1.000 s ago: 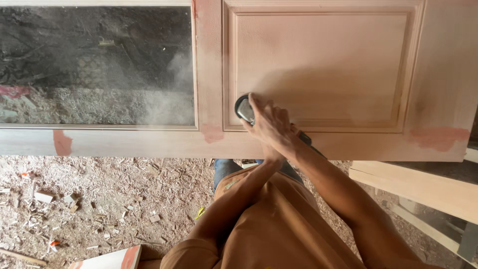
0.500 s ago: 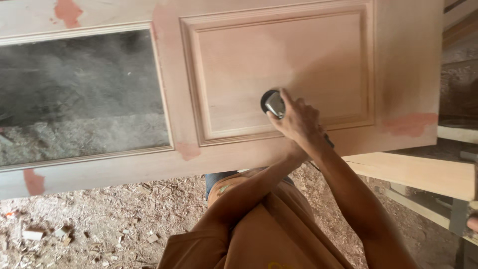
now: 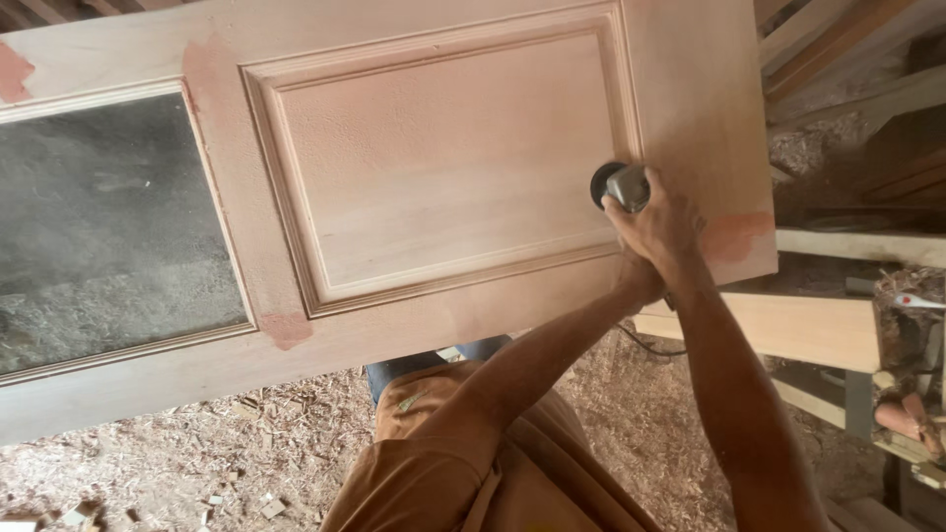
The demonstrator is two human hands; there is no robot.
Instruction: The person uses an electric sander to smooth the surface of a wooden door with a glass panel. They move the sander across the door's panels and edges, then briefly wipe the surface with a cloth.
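Both hands [image 3: 658, 229] now press together in one grip around the sander [image 3: 619, 184], which has moved along to the right stile of the wooden door [image 3: 443, 158], beside its raised panel.

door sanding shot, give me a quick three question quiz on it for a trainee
1. True or false: the sander sits at the right edge of the raised panel of the door.
2. How many hands are on the sander?
A. none
B. one
C. both
3. Fill in: the floor under the door is covered in wood ____.

Key:
1. True.
2. C: the right hand has its grip over the sander's body, and the left hand closes in just below it; how the hands overlap cannot be made out clearly.
3. Shavings.
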